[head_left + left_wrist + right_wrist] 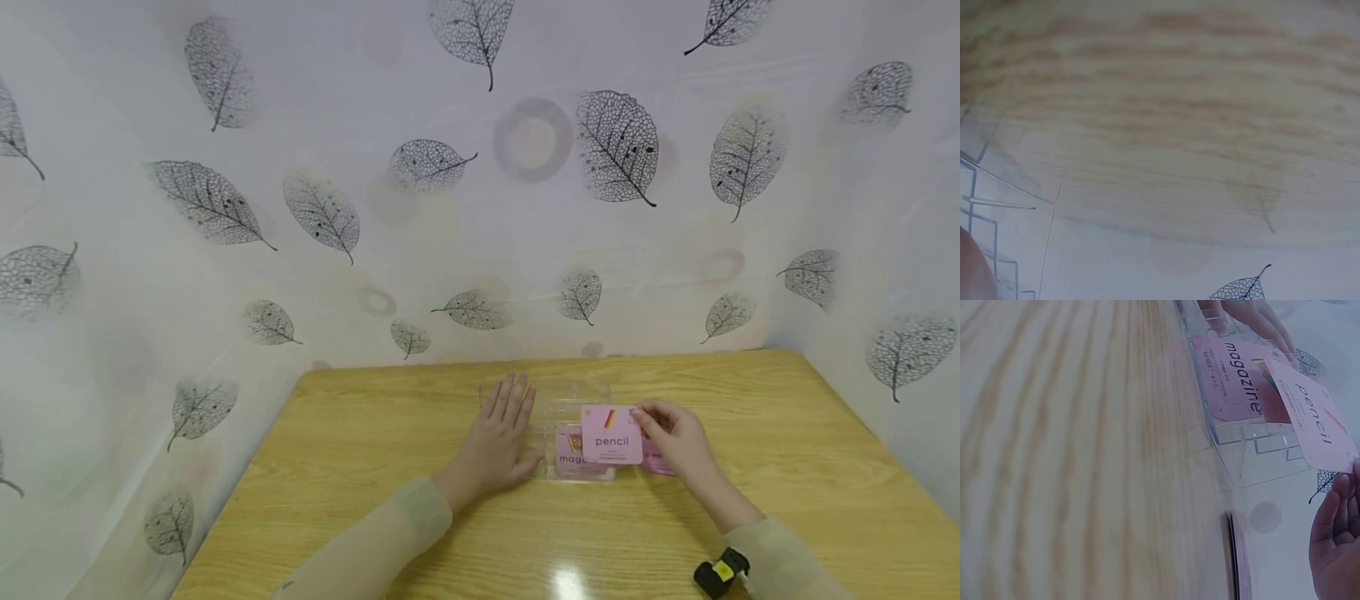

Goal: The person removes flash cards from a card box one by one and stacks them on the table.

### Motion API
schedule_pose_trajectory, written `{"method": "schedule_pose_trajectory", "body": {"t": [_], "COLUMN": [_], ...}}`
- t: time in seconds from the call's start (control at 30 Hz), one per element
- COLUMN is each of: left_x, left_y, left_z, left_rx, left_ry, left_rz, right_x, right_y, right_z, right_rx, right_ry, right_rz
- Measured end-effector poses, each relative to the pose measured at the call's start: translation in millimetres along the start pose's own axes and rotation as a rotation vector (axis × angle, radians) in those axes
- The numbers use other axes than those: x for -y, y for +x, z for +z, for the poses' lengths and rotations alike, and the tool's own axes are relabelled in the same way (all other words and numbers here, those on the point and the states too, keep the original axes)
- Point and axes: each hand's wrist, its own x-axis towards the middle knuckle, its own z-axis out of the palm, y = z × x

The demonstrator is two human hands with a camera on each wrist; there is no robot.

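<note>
A clear plastic stepped rack (553, 408) stands on the wooden table. My left hand (491, 442) rests along its left side, fingers straight. A pink flash card reading "magazine" (570, 468) leans in the rack's front tier. My right hand (678, 437) pinches another pink flash card, labelled "pencil" (603, 454), by its upper right corner. In the head view that card overlaps the "magazine" card; in the right wrist view the pencil card (1313, 425) tilts over the rack's steps. The left wrist view shows only rack edges (996, 240) and a bit of the hand.
More pink cards (660, 461) lie in a stack on the table right of the rack, partly behind my right hand; their edge (1242, 562) shows in the right wrist view. A leaf-patterned curtain (480, 250) encloses the table's back and sides.
</note>
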Motion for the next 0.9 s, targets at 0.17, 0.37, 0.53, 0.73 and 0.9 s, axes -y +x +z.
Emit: {"method": "schedule_pose_trajectory", "body": {"t": [0.17,0.37,0.53,0.73,0.9], "left_x": [0.1,0.2,-0.2,-0.4,-0.5], "left_y": [0.1,0.1,-0.2,0.2,0.5], "left_z": [-1.4,-2.4,-4.4,-4.3,-4.7], "left_rx": [0.013,0.026,0.046,0.052,0.053], "left_ry": [-0.009,-0.019,-0.029,-0.041,-0.032], "left_rz": [0.002,0.001,-0.004,-0.008,-0.005], "right_x": [-2,-4,-5,-6,-5], "right_y": [0.7,1.0,1.3,0.6,0.1], "right_z": [-2,-5,-6,-8,-12], "right_rx": [0.001,0.01,-0.016,-0.029,-0.027], "right_ry": [0.018,0.044,0.025,0.004,-0.012], "right_rz": [0.009,0.027,0.009,-0.01,0.002]}}
